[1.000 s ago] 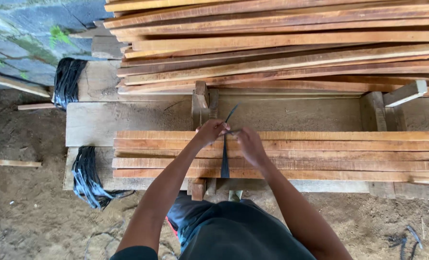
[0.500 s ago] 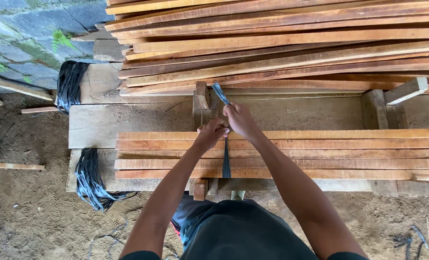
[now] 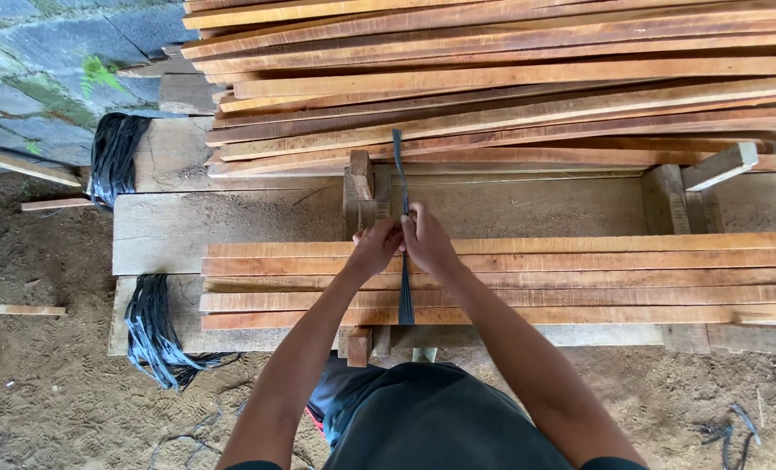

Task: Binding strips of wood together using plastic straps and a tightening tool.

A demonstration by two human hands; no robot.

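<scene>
**Both hands pinch a dark strap over a row of wooden slats**

From my remote seat, the biggest thing I see is the heap of long wooden slats [image 3: 510,96] stacked across the top of the view, reddish-brown and lying mostly crosswise. Below it sits a grey wooden workbench [image 3: 231,226], its weathered boards bare at the left. On the bench's near side lies a flat row of slats [image 3: 597,278], edge to edge, running off to the right.

Two bundles of black strapping hang at the bench's left end: one at the far corner [image 3: 114,157], one at the near corner [image 3: 155,335], trailing onto the sandy ground [image 3: 49,400].

A dark strap [image 3: 405,296] crosses the flat row at right angles, and its free end stands up beyond the hands toward the heap.

My left hand [image 3: 375,248] and right hand [image 3: 427,244] meet at the far edge of the row, touching each other. Both are closed narrowly, fingers pinched on the strap where it rises from the slats.
</scene>
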